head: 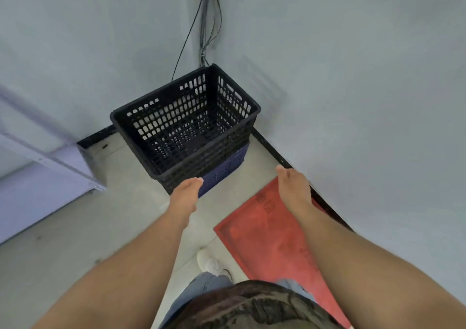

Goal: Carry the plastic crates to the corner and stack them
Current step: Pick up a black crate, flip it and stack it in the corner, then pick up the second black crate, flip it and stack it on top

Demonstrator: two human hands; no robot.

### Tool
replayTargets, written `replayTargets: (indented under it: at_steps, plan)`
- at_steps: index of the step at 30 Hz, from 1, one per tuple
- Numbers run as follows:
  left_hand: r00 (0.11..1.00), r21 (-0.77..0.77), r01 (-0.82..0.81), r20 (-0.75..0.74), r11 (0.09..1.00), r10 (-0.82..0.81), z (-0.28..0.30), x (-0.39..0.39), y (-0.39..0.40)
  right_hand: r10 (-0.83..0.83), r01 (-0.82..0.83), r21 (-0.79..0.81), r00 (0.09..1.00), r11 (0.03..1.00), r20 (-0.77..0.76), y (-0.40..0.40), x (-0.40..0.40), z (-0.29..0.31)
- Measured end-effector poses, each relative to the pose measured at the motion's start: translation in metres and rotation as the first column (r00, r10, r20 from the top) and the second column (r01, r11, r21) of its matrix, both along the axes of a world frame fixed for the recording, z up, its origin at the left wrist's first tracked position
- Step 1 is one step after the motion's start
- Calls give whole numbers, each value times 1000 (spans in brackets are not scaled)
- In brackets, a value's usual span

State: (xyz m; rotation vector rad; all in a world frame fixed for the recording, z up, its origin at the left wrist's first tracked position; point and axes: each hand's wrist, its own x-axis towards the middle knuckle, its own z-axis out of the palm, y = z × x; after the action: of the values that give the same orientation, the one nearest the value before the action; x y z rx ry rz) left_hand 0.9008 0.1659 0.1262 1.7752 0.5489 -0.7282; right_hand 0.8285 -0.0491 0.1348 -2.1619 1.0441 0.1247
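A black perforated plastic crate (186, 124) sits nested on top of a blue crate (224, 171) in the corner where two pale walls meet. Only the blue crate's lower side shows beneath the black one. My left hand (185, 193) hovers just in front of the stack's near corner, fingers together and holding nothing. My right hand (292, 187) is held out to the right of the stack, apart from it, palm facing inward and empty.
A red mat (272, 238) lies on the floor along the right wall, under my right arm. A pale metal shelf frame (58, 167) stands at the left. Cables (206, 26) run down the corner behind the crates. My white shoe (209, 263) is on the grey floor.
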Motion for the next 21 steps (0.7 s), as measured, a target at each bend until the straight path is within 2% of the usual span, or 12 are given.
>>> replayTargets:
  at_steps: [4,10,16,21]
  plan:
    - [996,-3,83,37,997,-83,9,-30,-16,-88,88,28,996,996,-3,-13,-49,3]
    - [964,-14,254,81,967,-252,27,-111,-54,-209,207,25,972,978,104,-19,-154,19]
    - [892,-55,449,75,892,-445,39,-214,-88,-371,369,39,925,928,79,-22,-276,17]
    - [813,-85,582,71,809,-578,37,-276,-108,-546,543,56,835,838,71,-18,-357,14]
